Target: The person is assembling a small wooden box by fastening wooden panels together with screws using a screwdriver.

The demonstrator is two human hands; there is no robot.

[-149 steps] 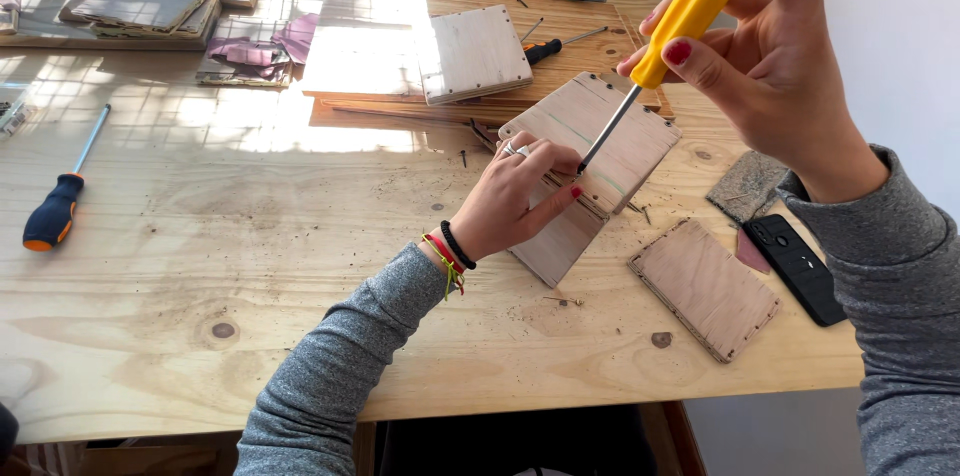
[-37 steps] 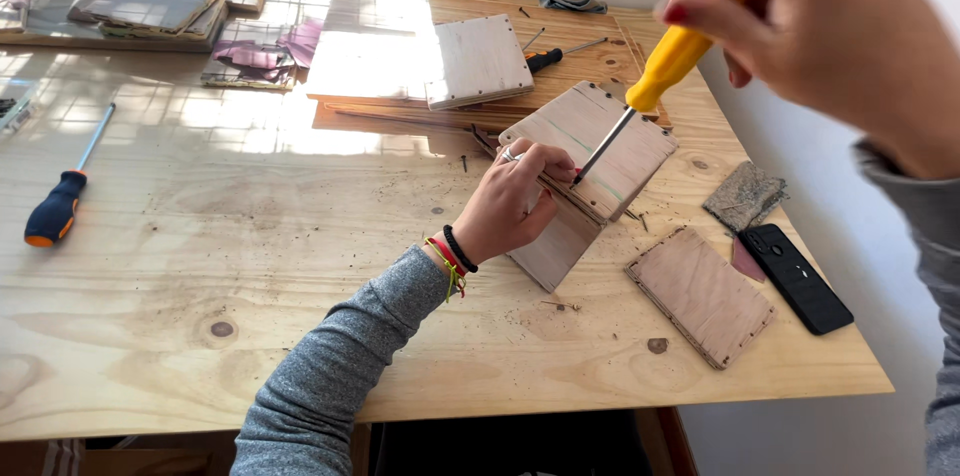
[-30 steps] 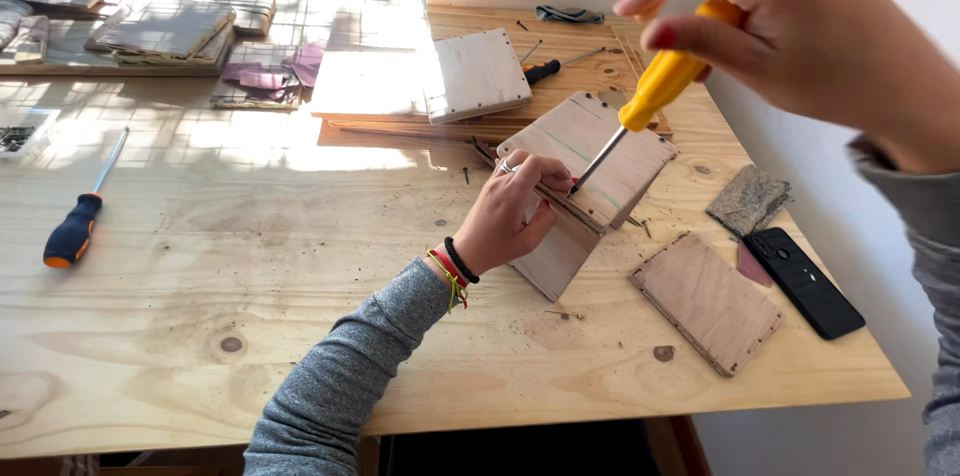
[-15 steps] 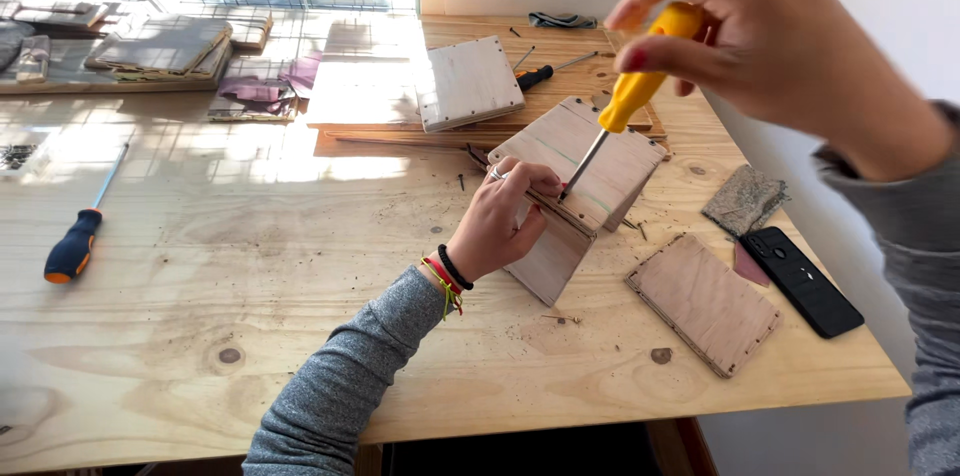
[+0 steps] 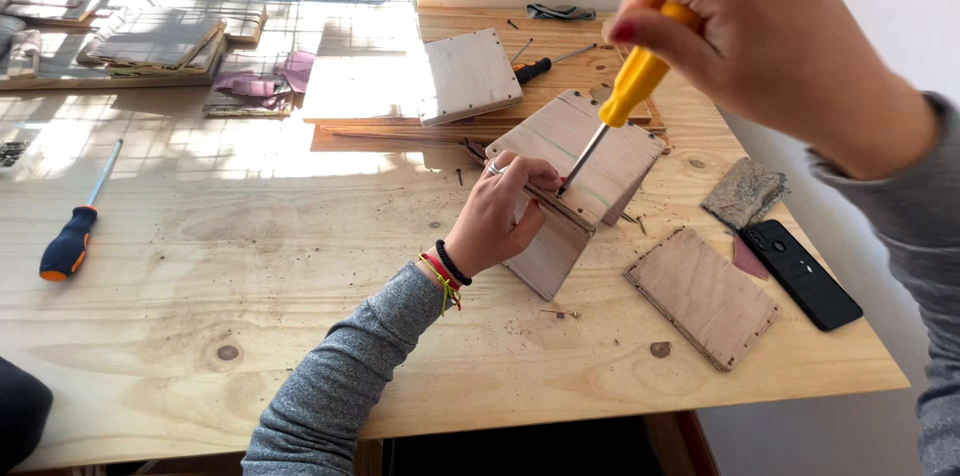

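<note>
— What has shifted since half a second ago?

— Little: the right hand [image 5: 770,41] has kept its fist round the yellow-handled screwdriver [image 5: 618,104], which now leans a touch steeper, its metal tip down at the seam of the hinged plywood piece [image 5: 575,176]. The left hand [image 5: 500,216] has stayed curled over that piece's near edge, fingers pinching the fold.

— Where does the piece lie?

— On the worktop [image 5: 250,336], pale knotty pine, right of its middle — two flat panels meeting at an angle, the far one tilted up.

— Any containers?

— None I can make out. Beyond the piece sits a small whitish square block [image 5: 468,76] with dark dots at its corners; whether it is hollow I cannot tell.

— Counts?

— Three screwdrivers: the yellow one, a black-and-orange screwdriver [image 5: 72,231] far left of the piece, and a black-handled screwdriver [image 5: 545,64] behind it. One loose plywood rectangle [image 5: 703,296] right of the piece, holes along its rim. One black phone [image 5: 800,273] beyond that, one grey rough sanding pad [image 5: 745,193] above the phone. Small screws and sawdust scattered around the piece.
</note>
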